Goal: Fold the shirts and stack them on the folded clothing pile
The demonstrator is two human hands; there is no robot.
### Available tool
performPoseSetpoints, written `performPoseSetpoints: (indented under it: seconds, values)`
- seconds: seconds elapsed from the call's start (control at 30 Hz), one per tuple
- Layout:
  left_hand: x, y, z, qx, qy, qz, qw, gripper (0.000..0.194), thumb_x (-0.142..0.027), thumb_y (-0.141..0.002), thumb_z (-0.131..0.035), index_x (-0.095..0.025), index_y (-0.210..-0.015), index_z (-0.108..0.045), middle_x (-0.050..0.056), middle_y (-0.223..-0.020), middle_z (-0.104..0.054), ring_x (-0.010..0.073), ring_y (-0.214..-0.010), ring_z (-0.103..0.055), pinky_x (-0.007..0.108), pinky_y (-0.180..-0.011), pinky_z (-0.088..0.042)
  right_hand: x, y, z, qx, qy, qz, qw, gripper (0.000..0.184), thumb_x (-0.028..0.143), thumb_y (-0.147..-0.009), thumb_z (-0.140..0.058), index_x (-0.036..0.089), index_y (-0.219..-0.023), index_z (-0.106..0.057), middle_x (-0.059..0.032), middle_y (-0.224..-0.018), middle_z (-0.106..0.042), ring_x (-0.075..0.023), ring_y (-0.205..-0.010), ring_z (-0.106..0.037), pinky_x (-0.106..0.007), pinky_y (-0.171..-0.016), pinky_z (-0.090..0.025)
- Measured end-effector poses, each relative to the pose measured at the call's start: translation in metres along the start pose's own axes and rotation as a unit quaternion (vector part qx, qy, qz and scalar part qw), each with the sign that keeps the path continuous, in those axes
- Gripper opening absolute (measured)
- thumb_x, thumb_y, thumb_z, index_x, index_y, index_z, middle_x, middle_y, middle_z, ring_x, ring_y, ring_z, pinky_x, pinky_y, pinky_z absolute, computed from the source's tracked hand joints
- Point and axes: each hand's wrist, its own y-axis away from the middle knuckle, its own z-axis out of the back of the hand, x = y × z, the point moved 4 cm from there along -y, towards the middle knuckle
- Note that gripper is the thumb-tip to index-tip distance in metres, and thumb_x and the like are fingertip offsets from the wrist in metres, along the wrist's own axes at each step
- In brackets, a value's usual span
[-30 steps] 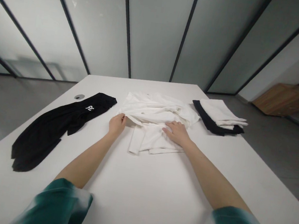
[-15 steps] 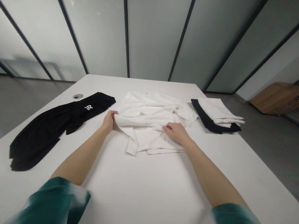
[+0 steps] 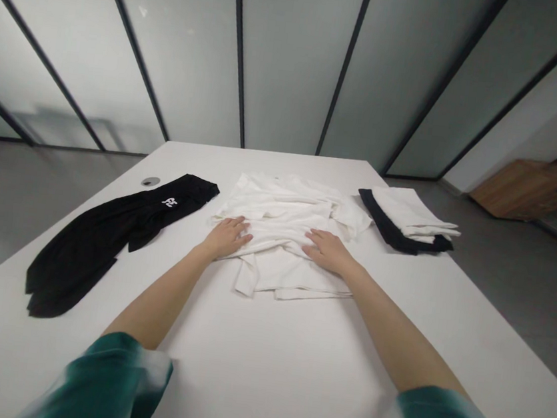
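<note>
Open grips, the left hand and right hand lying flat and clenching nothing, press on a rumpled white shirt mid-worktop, where pressing unevenly could drag its loose layers askew or deepen the creases.

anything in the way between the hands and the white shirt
Nothing visible stands in the way. The left hand and right hand both lie directly on the white garment. The black garment lies apart, off to the left of the left hand.
</note>
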Motion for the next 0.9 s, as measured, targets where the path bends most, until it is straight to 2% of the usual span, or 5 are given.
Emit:
performPoseSetpoints:
  seconds: [0.27,0.43,0.57,0.73,0.9]
  values:
    - [0.001,0.001,0.02,-0.007,-0.11,0.105,0.988,0.053,-0.043,-0.099,-0.03,-0.016,-0.087,-0.074,0.015,-0.08,-0.073,0.0289,-0.09,-0.069,0.047,-0.103,-0.038,0.011,0.004,0.017,-0.025,-0.023,-0.018,0.999,0.045,0.039,-0.103,-0.034,0.02,-0.13,-0.064,-0.0082,-0.095,-0.077,-0.0234,-0.096,-0.068,-0.032,-0.088,-0.045]
    - [-0.002,0.005,0.013,-0.048,-0.062,0.037,0.996,0.048,-0.051,-0.09,-0.05,-0.019,-0.121,-0.066,0.016,-0.126,-0.066,0.0315,-0.121,-0.058,0.044,-0.106,-0.039,0.009,0.0,0.007,-0.093,0.002,-0.011,0.996,0.052,0.044,-0.096,-0.045,0.015,-0.138,-0.058,-0.0155,-0.146,-0.054,-0.0291,-0.135,-0.048,-0.042,-0.109,-0.036]
    - [0.003,0.004,-0.005,0.019,-0.043,0.044,0.998,0.07,-0.06,-0.09,-0.049,-0.02,-0.147,-0.044,0.014,-0.158,-0.039,0.0338,-0.146,-0.033,0.047,-0.117,-0.028,0.01,0.0,0.004,-0.001,0.035,-0.046,0.998,0.059,0.055,-0.095,-0.044,0.017,-0.14,-0.057,-0.0163,-0.146,-0.054,-0.0315,-0.135,-0.048,-0.043,-0.108,-0.036]
    - [0.014,0.0,-0.002,0.007,-0.043,0.071,0.996,0.053,-0.051,-0.095,-0.043,-0.021,-0.136,-0.055,0.014,-0.149,-0.05,0.0319,-0.136,-0.045,0.046,-0.113,-0.033,0.024,0.005,0.024,0.025,0.033,-0.049,0.998,0.055,0.058,-0.097,-0.041,0.02,-0.126,-0.068,-0.0115,-0.1,-0.077,-0.0283,-0.099,-0.07,-0.035,-0.088,-0.046]
    - [0.023,0.0,0.008,-0.019,-0.018,0.057,0.998,0.035,-0.041,-0.092,-0.046,-0.019,-0.11,-0.066,0.014,-0.118,-0.066,0.0293,-0.113,-0.06,0.042,-0.098,-0.044,0.025,0.003,0.019,-0.04,0.006,-0.023,0.999,0.043,0.045,-0.1,-0.042,0.019,-0.119,-0.071,-0.0082,-0.101,-0.078,-0.0241,-0.099,-0.069,-0.034,-0.092,-0.045]
